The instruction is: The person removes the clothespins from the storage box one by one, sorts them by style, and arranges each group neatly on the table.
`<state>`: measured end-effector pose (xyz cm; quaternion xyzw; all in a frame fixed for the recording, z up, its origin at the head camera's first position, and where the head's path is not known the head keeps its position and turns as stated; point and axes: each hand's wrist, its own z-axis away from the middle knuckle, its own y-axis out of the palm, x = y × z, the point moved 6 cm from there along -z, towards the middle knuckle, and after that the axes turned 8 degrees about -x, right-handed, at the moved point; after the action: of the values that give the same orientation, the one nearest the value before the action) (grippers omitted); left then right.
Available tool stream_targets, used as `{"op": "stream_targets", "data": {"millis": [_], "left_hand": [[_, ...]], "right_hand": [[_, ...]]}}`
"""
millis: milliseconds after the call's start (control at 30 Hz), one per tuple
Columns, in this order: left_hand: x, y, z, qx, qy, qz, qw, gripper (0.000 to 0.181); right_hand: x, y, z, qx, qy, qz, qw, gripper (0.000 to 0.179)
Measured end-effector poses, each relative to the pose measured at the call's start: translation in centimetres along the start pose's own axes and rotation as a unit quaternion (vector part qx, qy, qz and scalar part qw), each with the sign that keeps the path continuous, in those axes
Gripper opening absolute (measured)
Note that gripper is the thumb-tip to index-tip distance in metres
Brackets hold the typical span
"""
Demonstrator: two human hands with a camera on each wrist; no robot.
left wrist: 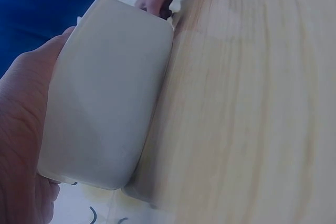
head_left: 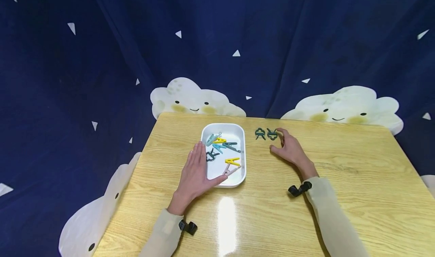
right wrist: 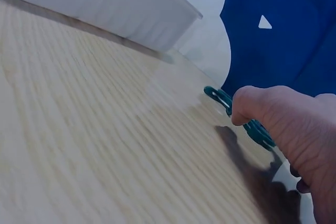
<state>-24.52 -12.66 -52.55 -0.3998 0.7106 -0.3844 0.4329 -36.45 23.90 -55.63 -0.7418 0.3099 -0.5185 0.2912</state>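
Note:
My left hand (head_left: pixel 194 174) lies along the left side of a white tray (head_left: pixel 242 174), fingers straight and thumb stretched over its near corner. In the left wrist view, the hand (left wrist: pixel 23 124) rests against the tray wall (left wrist: pixel 105 93). Several clothespins lie inside, among them a yellow clothespin (head_left: pixel 232 161) and a pink clothespin (head_left: pixel 228 171). Two dark green clips sit on the table right of the tray: a left clip (head_left: pixel 260 133) and a right clip (head_left: pixel 272 134). My right hand (head_left: pixel 289 148) is at the right clip, fingers bent, thumb and index finger apart.
The wooden table (head_left: pixel 333 166) extends to both sides of the tray. Behind its far edge hangs a dark blue curtain (head_left: pixel 210 60) with white triangles and cloud shapes. A black wrist camera (head_left: pixel 299 189) sits on the right sleeve, another wrist camera (head_left: pixel 188 227) on the left.

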Motion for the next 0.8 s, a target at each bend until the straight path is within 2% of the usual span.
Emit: {"op": "stream_targets", "data": {"millis": [167,333,600,700,800], "left_hand": [[-0.5,0.2,-0.2,-0.007,0.01,0.001,0.9999,0.136],[-0.7,0.1,-0.2,-0.011,0.018,0.007,0.9998,0.136],[-0.5,-0.2,-0.2,-0.016,0.015,0.008,0.9997,0.135],[-0.1,-0.3,0.2,-0.01,0.008,0.011,0.9999,0.136],[-0.5,-0.1,-0.2,-0.012,0.011,0.015,0.9998,0.136]], "right_hand": [[1.5,-0.8,0.8,-0.017,-0.02,-0.014,0.9995,0.08],[4.3,-0.8,0.9,-0.034,-0.054,-0.021,0.9977,0.076],[11.0,0.3,0.6,-0.039,-0.113,-0.055,0.9912,0.057],[14.0,1.4,0.7,-0.028,-0.148,-0.056,0.9871,0.055],[16.3,2.2,0.5,-0.007,-0.18,-0.044,0.9827,0.054]]}}
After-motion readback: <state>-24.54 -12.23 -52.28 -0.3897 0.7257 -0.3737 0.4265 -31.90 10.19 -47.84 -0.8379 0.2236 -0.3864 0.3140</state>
